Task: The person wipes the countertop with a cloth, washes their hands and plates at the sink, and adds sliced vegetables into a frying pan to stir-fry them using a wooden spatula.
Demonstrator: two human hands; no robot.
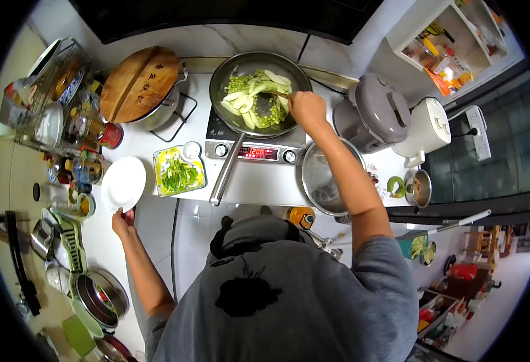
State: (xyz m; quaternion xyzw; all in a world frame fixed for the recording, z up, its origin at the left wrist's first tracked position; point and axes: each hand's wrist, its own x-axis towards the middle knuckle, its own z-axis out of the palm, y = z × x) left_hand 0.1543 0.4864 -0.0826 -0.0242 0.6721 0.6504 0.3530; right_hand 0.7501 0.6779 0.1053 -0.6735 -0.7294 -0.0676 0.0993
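My left hand (124, 221) grips the near rim of a white plate (124, 183) at the left side of the counter. My right hand (308, 110) is closed round a wooden stirring tool (277, 94) that reaches into a dark frying pan (218, 71); its working end is hidden by the food. Pale green slices (277, 79) and small green pieces (267, 120) lie in the pan. Beneath the pan is an induction cooker (258, 152) with a lit red display. Between plate and pan handle, a yellow-patterned dish (179, 172) holds chopped greens and a small white cup (191, 151).
A pot with a wooden lid (139, 81) stands back left, near bottles and jars (87, 123). A metal bowl (328, 181) sits under my right forearm. Beyond it are a grey rice cooker (376, 111), a white appliance (425, 130) and a small metal bowl (420, 188).
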